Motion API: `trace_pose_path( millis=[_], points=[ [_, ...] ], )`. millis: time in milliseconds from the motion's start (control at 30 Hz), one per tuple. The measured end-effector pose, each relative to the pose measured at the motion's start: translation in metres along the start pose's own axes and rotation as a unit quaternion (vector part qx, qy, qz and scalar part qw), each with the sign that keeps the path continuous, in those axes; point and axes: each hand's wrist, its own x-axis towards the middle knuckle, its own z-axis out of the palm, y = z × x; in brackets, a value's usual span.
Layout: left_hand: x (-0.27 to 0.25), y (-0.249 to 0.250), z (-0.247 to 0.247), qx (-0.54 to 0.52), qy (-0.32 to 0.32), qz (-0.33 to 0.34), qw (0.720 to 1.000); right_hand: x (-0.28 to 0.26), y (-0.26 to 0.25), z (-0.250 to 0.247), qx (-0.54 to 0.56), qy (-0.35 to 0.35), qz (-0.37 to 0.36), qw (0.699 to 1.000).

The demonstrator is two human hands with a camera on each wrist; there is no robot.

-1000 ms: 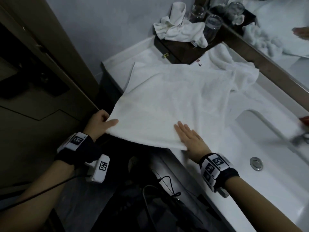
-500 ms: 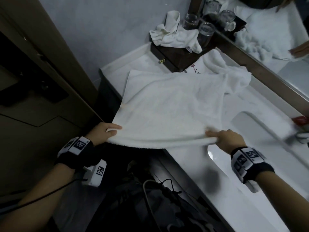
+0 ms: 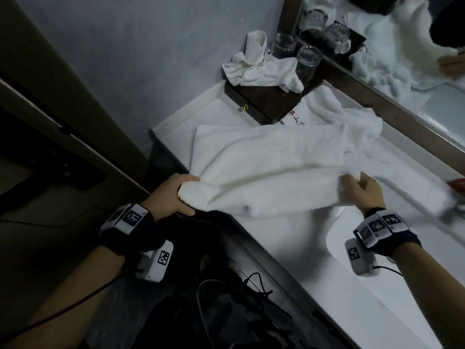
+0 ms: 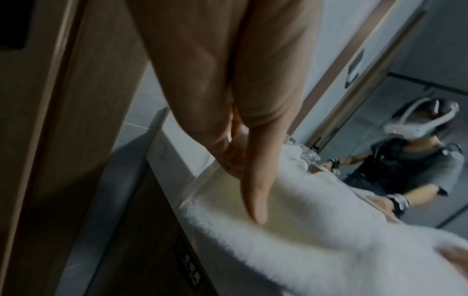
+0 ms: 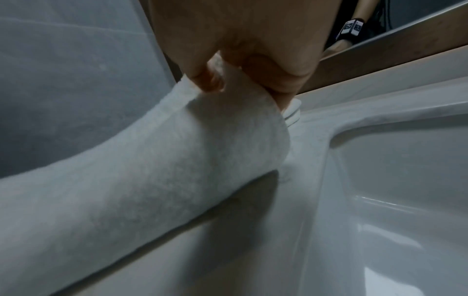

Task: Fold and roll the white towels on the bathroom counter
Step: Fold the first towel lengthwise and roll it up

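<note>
White towel [image 3: 271,170] spread across counter [image 3: 284,250] left of sink [image 5: 405,180] — near edge lifted (far part lying flat). Left hand [image 3: 173,195] gripping left corner; right hand [image 3: 362,190] pinching right corner. Hands well apart.

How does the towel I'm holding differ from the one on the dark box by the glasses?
The held towel is spread wide over the counter; the small towel on the dark box is crumpled in a heap. The held towel is far larger. The left hand and right hand lift the held towel's near edge; nothing touches the small towel. Both are white.
</note>
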Motion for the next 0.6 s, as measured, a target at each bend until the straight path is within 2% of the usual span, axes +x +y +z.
trace_pose_path(
  millis=[67, 133, 167, 300, 367, 467, 600],
  points=[
    [0.011, -0.005, -0.004, 0.027, 0.055, 0.015, 0.998, 0.003, 0.0, 0.003, 0.013, 0.044, -0.024, 0.999],
    [0.022, -0.006, -0.009, 0.014, 0.125, 0.004, 0.992, 0.009, 0.001, 0.005, 0.013, 0.07, -0.06, 0.996],
    [0.028, -0.006, -0.012, -0.002, 0.141, -0.004, 0.99, 0.011, 0.002, 0.005, 0.012, 0.073, -0.074, 0.994],
    [0.044, 0.0, -0.025, -0.15, 0.141, -0.023, 0.978, 0.025, -0.002, 0.007, 0.019, 0.078, -0.094, 0.992],
    [0.059, 0.011, -0.029, -0.192, 0.167, -0.004, 0.967, 0.039, -0.009, 0.009, 0.029, 0.092, -0.097, 0.991],
    [0.088, 0.029, -0.031, -0.117, 0.227, 0.042, 0.966, 0.069, -0.024, 0.011, 0.025, 0.102, -0.101, 0.989],
    [0.129, 0.038, -0.031, -0.052, 0.25, 0.003, 0.967, 0.103, -0.031, 0.018, -0.001, 0.082, -0.122, 0.989]
  ],
)
